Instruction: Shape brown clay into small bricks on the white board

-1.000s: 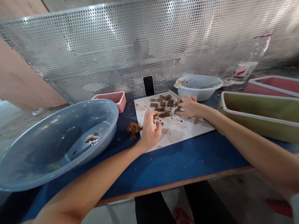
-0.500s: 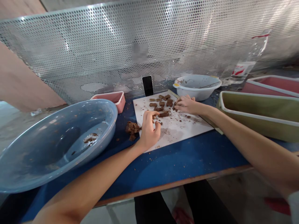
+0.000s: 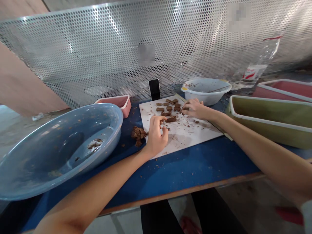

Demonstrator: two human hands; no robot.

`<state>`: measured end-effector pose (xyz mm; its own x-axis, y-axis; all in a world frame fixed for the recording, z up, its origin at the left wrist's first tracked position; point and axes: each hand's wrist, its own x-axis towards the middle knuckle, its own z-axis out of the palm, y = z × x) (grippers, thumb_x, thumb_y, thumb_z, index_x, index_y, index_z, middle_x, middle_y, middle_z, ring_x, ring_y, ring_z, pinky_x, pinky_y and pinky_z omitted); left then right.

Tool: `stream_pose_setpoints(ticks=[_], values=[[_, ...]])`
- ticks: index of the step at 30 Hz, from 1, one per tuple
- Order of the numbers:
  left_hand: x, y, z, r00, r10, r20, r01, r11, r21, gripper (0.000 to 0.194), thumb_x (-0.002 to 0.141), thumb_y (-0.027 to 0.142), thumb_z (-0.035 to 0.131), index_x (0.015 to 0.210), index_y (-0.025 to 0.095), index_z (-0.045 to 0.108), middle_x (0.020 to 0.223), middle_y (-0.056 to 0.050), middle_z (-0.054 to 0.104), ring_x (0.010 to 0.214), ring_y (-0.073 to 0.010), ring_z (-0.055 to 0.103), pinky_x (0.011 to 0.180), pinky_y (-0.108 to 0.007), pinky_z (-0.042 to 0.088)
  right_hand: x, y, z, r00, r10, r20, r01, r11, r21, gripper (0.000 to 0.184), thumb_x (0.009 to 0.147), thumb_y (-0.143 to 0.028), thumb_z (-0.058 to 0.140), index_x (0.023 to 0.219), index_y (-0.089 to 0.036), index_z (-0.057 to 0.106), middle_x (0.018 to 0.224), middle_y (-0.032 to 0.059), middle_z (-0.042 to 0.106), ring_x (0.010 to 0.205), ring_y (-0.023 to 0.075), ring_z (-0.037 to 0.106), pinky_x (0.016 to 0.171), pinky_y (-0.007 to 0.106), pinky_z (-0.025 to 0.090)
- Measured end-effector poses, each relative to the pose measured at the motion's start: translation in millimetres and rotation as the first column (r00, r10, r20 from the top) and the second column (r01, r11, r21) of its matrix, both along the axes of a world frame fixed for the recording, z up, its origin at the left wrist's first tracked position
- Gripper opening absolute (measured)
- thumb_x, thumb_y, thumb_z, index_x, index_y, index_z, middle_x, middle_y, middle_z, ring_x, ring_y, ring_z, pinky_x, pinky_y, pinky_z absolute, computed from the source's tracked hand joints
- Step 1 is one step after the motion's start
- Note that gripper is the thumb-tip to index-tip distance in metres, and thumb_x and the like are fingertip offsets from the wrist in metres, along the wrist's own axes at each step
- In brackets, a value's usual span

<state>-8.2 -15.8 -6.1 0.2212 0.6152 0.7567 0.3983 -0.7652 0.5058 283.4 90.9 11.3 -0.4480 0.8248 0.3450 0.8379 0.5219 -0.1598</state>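
Presently at least eight brown pieces [image 3: 171, 119] on one white board [image 3: 187, 135], atop the blue counter [image 3: 170, 175]. One crumbly clump [image 3: 138, 132] at the board's left edge. Left hand [image 3: 157, 136]: fingers curled, half-open, beside one piece; hold unclear. Right hand [image 3: 195, 109]: fingers loosely bent, tips low near the pieces; hold hidden. One phone [image 3: 154, 90] upright behind.

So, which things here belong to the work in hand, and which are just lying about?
Seemingly in the work:
small brown blocky pieces
flat white rectangular board
crumbly brown lump

Probably lying about:
slim black and white phone
clear plastic bottle
olive rectangular tub with white rim
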Motion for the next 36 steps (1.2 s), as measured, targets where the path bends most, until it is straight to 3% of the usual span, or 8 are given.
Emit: stream_pose_setpoints(ticks=[4,11,28,36], values=[[0,0,0.2,1.0,0.003,-0.005,-0.003,1.0,-0.001,0.037,0.094,0.004,0.053,0.125,0.025,0.055,0.116,-0.009,0.057,0.101,-0.0233,0.059,0.086,-0.04,0.054,-4,-5,-3.0,0.997,-0.073,0.028,0.072,0.996,0.044,0.045,0.102,-0.06,0.057,0.119,-0.025,0.079,0.139,0.0186,0.062,0.131,0.0442,0.049,0.104,0.062,0.042],[-1,-1,1.8,1.0,0.002,-0.016,-0.002,1.0,0.0,0.033,0.096,0.006,0.054,0.124,0.025,0.055,0.117,-0.009,0.058,0.103,-0.0235,0.06,0.086,-0.039,0.054,-7,-3,-12.1,0.987,-0.07,0.145,0.056,0.994,0.099,0.041,0.105,-0.048,0.054,0.127,-0.023,0.076,0.142,0.0212,0.06,0.132,0.0456,0.048,0.1,0.061,0.041],[-1,-2,1.8,0.999,0.02,-0.03,-0.02,1.0,-0.005,0.029,0.099,0.01,0.054,0.123,0.025,0.055,0.115,-0.009,0.058,0.098,-0.023,0.058,0.085,-0.04,0.055,-7,-1,-15.5,0.976,-0.035,0.214,-0.003,0.985,0.173,0.038,0.106,-0.051,0.053,0.116,-0.023,0.078,0.136,0.0205,0.063,0.126,0.0456,0.049,0.097,0.061,0.04],[-1,-2,1.7,0.999,0.016,-0.028,-0.016,1.0,-0.013,0.033,0.096,0.006,0.052,0.123,0.025,0.055,0.115,-0.009,0.057,0.095,-0.022,0.057,0.086,-0.041,0.054,-9,-3,-11.0,0.978,-0.053,0.2,0.018,0.984,0.175,0.039,0.104,-0.05,0.058,0.123,-0.02,0.076,0.138,0.0218,0.061,0.126,0.0453,0.05,0.098,0.059,0.04]])
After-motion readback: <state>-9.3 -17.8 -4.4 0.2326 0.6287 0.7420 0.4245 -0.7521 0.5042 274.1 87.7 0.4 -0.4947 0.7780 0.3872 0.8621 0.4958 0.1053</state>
